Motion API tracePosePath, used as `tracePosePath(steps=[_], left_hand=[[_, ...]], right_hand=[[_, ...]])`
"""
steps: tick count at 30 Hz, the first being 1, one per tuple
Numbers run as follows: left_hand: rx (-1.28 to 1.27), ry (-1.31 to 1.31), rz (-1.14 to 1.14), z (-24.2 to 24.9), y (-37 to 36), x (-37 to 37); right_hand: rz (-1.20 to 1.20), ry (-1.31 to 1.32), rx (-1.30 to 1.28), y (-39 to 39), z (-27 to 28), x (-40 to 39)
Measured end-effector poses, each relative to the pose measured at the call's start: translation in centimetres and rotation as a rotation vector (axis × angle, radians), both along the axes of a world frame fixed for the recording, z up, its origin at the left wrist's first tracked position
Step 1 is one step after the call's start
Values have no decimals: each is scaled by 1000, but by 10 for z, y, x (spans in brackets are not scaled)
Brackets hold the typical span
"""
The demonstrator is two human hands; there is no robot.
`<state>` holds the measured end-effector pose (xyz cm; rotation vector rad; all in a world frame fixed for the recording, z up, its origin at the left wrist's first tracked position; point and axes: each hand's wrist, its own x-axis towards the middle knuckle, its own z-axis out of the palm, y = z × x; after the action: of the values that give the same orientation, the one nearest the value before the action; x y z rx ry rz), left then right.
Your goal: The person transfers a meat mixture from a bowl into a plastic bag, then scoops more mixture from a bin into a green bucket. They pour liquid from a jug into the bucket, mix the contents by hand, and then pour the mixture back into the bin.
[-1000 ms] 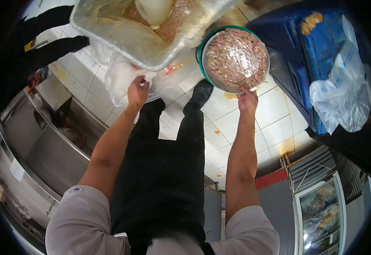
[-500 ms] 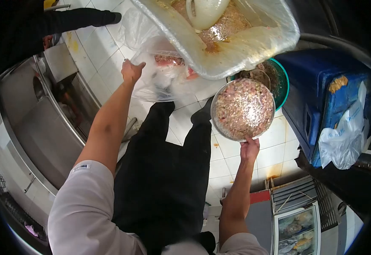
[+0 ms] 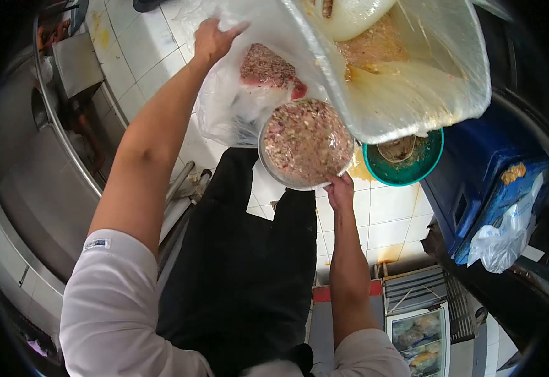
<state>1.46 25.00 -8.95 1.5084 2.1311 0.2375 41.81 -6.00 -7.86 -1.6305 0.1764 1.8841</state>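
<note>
Perhaps mince [image 3: 309,139], bowl [image 3: 269,164] in right hand [image 3: 340,190]

I count one camera, head-worn, facing forward and steeply down. Sleeves [image 3: 108,295] nearest the lens, left hand [image 3: 215,41] and right hand [image 3: 340,190] farther off, tiled floor [image 3: 387,213] below; wide view, corners dark.

A bowl [image 3: 283,183] of pinkish mixture [image 3: 308,135] hangs near a clear bag [image 3: 224,120].
</note>
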Motion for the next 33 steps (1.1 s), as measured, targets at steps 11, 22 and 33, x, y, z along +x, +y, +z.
tracePosePath(steps=[11,22,33], left_hand=[[288,120,-381,53,-14,6],[-171,-157,167,24,-97,5],[-139,-194,78,52,-109,-22]], right_hand=[[376,-372,17,127,-56,-132],[1237,-818,-18,228,-48,-167],[1020,-677,-188,231,-16,-154]])
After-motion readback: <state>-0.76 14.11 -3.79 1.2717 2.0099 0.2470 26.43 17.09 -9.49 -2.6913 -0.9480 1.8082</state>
